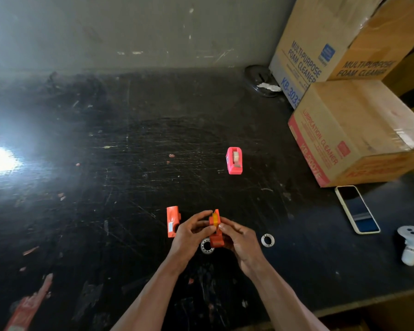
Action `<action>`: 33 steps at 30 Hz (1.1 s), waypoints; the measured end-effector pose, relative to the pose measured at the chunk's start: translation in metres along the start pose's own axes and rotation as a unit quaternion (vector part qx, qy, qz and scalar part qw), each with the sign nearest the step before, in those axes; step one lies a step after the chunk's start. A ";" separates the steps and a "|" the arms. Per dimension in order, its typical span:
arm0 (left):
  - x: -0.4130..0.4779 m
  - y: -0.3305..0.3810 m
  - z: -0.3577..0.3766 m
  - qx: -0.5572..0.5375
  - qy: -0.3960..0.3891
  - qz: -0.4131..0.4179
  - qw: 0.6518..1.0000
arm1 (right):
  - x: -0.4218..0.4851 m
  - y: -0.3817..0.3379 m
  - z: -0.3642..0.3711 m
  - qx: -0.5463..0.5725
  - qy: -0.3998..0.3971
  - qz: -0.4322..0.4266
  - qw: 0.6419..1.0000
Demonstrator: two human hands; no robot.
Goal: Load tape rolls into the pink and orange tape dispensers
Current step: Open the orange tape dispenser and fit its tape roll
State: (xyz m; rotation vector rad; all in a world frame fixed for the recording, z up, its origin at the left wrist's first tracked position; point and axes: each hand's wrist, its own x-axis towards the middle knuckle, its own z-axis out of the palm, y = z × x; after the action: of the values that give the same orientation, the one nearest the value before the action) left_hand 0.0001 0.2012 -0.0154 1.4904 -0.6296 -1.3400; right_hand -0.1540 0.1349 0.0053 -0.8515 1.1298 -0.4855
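Note:
Both my hands hold an orange tape dispenser half (215, 231) upright over the black table, near its front middle. My left hand (191, 232) grips its left side; my right hand (240, 242) pinches a yellowish tape roll (216, 219) sitting in its top. Another orange dispenser piece (173, 220) lies flat just left of my left hand. The pink dispenser (234, 160) stands farther back with a pale tape roll in it. A white empty core ring (267, 240) lies right of my right hand, and another white ring (206, 246) lies under my hands.
Stacked cardboard boxes (354, 130) fill the back right corner. A phone (357, 209) lies face up at the right, with a white controller (412, 244) beyond it. A dark round object (258, 80) sits against the wall. The table's front edge (344, 306) runs at lower right.

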 end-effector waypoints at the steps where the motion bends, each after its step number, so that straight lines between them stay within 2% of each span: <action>1: -0.001 0.000 0.000 -0.004 -0.001 -0.002 1.000 | -0.001 0.000 0.000 0.000 -0.002 0.001 1.000; 7: -0.002 -0.005 -0.004 -0.010 0.020 -0.012 1.000 | 0.002 0.007 -0.005 -0.017 0.016 -0.002 1.000; 11: -0.005 -0.008 -0.012 0.005 0.066 -0.006 0.998 | 0.008 0.007 -0.012 -0.105 0.067 -0.042 0.991; 17: -0.001 -0.021 -0.028 0.096 0.099 -0.031 0.990 | 0.021 0.009 -0.018 -0.161 0.095 -0.050 0.981; 22: -0.005 -0.027 -0.025 0.261 0.140 0.020 0.955 | 0.021 0.006 -0.019 -0.161 0.091 -0.040 0.982; 27: -0.003 -0.034 -0.023 0.416 0.162 0.046 0.893 | 0.021 0.004 -0.021 -0.162 0.099 -0.035 0.981; 30: -0.004 -0.039 -0.022 0.449 0.167 0.046 0.877 | 0.021 0.002 -0.020 -0.170 0.099 -0.039 0.980; 33: -0.006 -0.041 -0.020 0.449 0.174 0.044 0.875 | 0.021 0.001 -0.020 -0.172 0.098 -0.038 0.979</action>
State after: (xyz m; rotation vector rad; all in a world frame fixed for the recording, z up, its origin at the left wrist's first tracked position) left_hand 0.0082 0.2279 -0.0523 2.3317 -1.1478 -0.6581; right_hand -0.1648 0.1137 -0.0114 -1.1706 1.3918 -0.4500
